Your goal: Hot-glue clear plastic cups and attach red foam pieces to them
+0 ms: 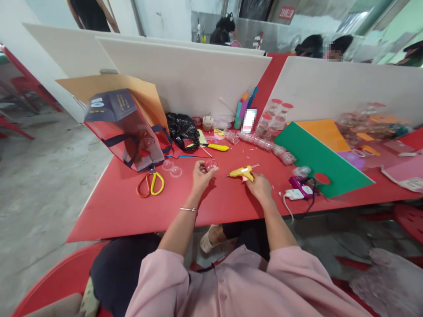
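Note:
My left hand (201, 174) holds a small clear plastic dome (210, 165) over the red table (228, 207). To its right, my right hand (259, 186) is wrapped round the handle of a yellow glue gun (242, 172). The gun's nozzle points left toward the dome, with a gap between them. Two more clear domes, a left one (168, 165) and a right one (176, 171), lie left of my left hand. Beside them are scissors (151, 184) with one red and one yellow handle loop.
A clear bag (145, 141) stands at the left, near a black plastic bag (182, 130). Behind are a yellow-handled tool (216, 147), a phone (249, 120) and a row of clear cups (267, 146). At right are a green board (317, 158) and a white plug (294, 194) with cables.

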### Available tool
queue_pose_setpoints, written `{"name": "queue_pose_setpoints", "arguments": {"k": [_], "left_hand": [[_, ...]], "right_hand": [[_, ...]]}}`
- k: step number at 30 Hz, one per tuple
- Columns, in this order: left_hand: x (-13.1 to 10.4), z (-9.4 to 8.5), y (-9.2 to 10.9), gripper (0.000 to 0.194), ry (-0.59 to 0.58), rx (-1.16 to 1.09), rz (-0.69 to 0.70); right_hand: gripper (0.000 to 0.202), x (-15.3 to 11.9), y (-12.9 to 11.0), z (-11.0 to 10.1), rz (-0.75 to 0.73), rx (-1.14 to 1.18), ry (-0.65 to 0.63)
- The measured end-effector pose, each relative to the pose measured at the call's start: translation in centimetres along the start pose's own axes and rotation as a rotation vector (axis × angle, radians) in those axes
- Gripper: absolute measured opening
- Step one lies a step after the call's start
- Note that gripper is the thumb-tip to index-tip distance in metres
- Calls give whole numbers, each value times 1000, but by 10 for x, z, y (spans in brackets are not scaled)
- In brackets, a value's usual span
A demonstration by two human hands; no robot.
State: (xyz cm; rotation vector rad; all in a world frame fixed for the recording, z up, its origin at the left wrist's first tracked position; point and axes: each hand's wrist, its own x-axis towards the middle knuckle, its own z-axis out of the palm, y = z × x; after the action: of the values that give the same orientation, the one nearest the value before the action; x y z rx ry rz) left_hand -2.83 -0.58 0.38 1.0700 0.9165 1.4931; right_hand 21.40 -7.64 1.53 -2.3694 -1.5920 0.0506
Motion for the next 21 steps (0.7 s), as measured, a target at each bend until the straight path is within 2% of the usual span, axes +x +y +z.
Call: {"name": "queue_pose_setpoints", "arguments": {"k": [4, 8, 11, 15, 21], "left_hand": [[1, 1, -5, 53, -34, -8, 17], [-2, 3, -11, 55, -98, 18, 46], [-4, 4, -13, 54, -120, 60, 62], [-5, 3, -12, 48, -126, 96, 45], [-7, 6, -8, 48, -110, 116, 49]], "right_hand": [[31, -12, 6, -12, 46, 210, 118], [27, -22, -8, -25, -2, 634, 30], [21, -28, -25, -32, -32, 804, 36], [24, -35, -41, -39, -52, 831, 106], [44, -40, -51, -41, -35, 612, 150]]}}
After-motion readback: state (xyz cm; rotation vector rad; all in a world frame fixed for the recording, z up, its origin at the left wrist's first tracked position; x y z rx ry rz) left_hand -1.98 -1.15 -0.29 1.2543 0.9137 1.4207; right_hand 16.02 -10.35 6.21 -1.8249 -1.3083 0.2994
